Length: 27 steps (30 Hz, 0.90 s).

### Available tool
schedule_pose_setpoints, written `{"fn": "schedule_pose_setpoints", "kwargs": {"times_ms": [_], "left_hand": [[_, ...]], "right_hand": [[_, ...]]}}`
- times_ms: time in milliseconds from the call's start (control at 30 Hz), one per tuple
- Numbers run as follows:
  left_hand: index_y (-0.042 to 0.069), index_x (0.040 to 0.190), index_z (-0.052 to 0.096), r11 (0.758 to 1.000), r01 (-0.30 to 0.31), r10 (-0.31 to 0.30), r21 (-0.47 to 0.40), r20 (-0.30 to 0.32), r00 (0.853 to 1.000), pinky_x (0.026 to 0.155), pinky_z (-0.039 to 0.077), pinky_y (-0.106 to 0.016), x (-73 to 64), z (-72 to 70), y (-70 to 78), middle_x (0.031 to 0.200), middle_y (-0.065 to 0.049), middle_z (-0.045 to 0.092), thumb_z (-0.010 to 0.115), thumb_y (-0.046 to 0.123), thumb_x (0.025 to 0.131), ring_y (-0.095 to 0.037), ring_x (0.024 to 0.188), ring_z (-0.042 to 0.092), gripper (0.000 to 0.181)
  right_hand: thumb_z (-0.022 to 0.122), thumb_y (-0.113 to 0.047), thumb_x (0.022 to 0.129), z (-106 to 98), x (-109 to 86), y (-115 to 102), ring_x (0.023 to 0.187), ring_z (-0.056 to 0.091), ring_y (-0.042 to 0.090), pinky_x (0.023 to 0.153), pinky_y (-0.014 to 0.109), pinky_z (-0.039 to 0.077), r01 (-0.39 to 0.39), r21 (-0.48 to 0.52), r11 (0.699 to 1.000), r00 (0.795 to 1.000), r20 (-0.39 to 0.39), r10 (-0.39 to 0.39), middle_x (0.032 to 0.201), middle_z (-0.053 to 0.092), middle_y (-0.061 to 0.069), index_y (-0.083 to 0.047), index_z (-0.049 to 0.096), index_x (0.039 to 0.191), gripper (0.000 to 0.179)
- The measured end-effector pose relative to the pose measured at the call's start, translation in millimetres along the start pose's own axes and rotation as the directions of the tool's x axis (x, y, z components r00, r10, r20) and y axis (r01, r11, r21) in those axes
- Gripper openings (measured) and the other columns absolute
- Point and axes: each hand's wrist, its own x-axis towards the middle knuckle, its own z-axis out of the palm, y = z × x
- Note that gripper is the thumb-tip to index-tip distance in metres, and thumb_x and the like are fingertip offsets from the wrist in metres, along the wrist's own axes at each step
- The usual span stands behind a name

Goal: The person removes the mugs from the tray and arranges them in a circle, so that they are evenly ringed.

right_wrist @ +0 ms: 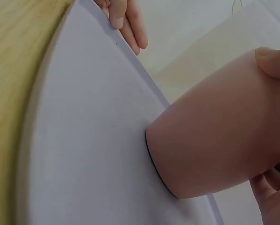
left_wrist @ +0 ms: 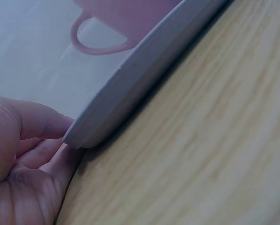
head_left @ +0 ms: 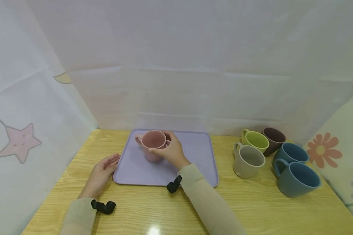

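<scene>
A pink mug (head_left: 154, 143) is upright at the left half of a lilac tray (head_left: 194, 156), its handle pointing left. My right hand (head_left: 174, 150) grips the mug from the right, thumb on the near side of the rim and fingers round the far side. In the right wrist view the base of the pink mug (right_wrist: 210, 136) is right at the tray's surface, with a dark line under it. Beside the tray's left edge lies my left hand (head_left: 101, 174), fingers extended. Its fingertips touch the tray's rim (left_wrist: 107, 108) in the left wrist view.
On the right of the wooden table (head_left: 141, 209) stand a cream mug (head_left: 247, 163), a lime green mug (head_left: 256, 140), a dark brown mug (head_left: 273, 140) and two blue mugs, the nearer blue mug (head_left: 298, 181) in front. A pale cloth (head_left: 176, 81) hangs behind the table.
</scene>
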Motion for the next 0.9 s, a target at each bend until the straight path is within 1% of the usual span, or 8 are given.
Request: {"fn": "schedule_pose_setpoints", "kwargs": {"times_ms": [67, 233, 467, 567, 733, 900], "left_hand": [[0.0, 0.157, 0.032, 1.0, 0.001, -0.001, -0.002, 0.003, 1.0, 0.098, 0.042, -0.007, 0.1, 0.0, -0.1, 0.156, -0.022, 0.04, 0.047, 0.007, 0.108, -0.032, 0.144, 0.039, 0.052], [0.0, 0.157, 0.032, 1.0, 0.006, -0.006, 0.006, 0.002, 1.0, 0.098, 0.042, -0.006, 0.0, 0.1, -1.0, 0.157, -0.021, 0.04, 0.047, 0.007, 0.108, -0.032, 0.144, 0.039, 0.052], [0.001, 0.157, 0.032, 1.0, 0.006, -0.006, 0.02, 0.007, 1.0, 0.098, 0.042, -0.007, 1.1, -0.6, -1.4, 0.157, -0.02, 0.04, 0.048, 0.008, 0.108, -0.032, 0.144, 0.039, 0.052], [0.001, 0.157, 0.032, 1.0, 0.002, -0.002, 0.025, 0.007, 1.0, 0.098, 0.042, -0.006, 1.4, -1.0, -1.1, 0.157, -0.02, 0.04, 0.047, 0.009, 0.108, -0.032, 0.144, 0.04, 0.052], [0.0, 0.157, 0.033, 1.0, -0.002, 0.002, 0.026, 0.01, 1.0, 0.099, 0.042, -0.007, 1.3, -0.9, -0.7, 0.157, -0.02, 0.04, 0.047, 0.008, 0.108, -0.032, 0.144, 0.039, 0.052], [-0.002, 0.156, 0.033, 0.999, -0.016, 0.016, 0.03, 0.002, 1.0, 0.099, 0.041, -0.007, 0.9, -0.9, -0.3, 0.156, -0.021, 0.041, 0.047, 0.007, 0.108, -0.033, 0.144, 0.039, 0.051]], "right_hand": [[0.097, -0.018, 0.067, -4, -4.6, -1, 0.127, 0.056, 0.02, 0.11, 0.034, 0.047, 0.005, -0.003, 1.0, 1.0, -0.003, -0.005, 0.132, 0.06, 0.005, -0.012, 0.057, 0.136, 0.08], [0.098, -0.019, 0.066, -15, -16.7, -1, 0.125, 0.056, 0.017, 0.108, 0.03, 0.048, -0.006, -0.005, 1.0, 1.0, -0.012, 0.006, 0.13, 0.06, 0.001, -0.014, 0.057, 0.135, 0.081], [0.097, -0.016, 0.066, -36, -36.7, -6, 0.126, 0.055, 0.024, 0.11, 0.035, 0.046, 0.007, 0.0, 1.0, 1.0, -0.02, -0.007, 0.131, 0.059, 0.008, -0.01, 0.057, 0.134, 0.079], [0.097, -0.015, 0.066, -47, -46.4, -9, 0.125, 0.054, 0.024, 0.11, 0.034, 0.046, 0.024, 0.001, 1.0, 0.999, -0.023, -0.024, 0.131, 0.059, 0.008, -0.01, 0.057, 0.135, 0.08], [0.097, -0.011, 0.066, -65, -63.8, -14, 0.124, 0.054, 0.025, 0.11, 0.037, 0.046, 0.079, 0.019, 0.997, 0.997, -0.01, -0.079, 0.133, 0.058, 0.007, -0.009, 0.056, 0.137, 0.082], [0.095, -0.005, 0.066, -86, -82.8, -18, 0.127, 0.052, 0.027, 0.112, 0.036, 0.045, 0.083, 0.044, 0.996, 0.996, 0.012, -0.084, 0.136, 0.056, 0.009, -0.008, 0.054, 0.139, 0.084]]}}
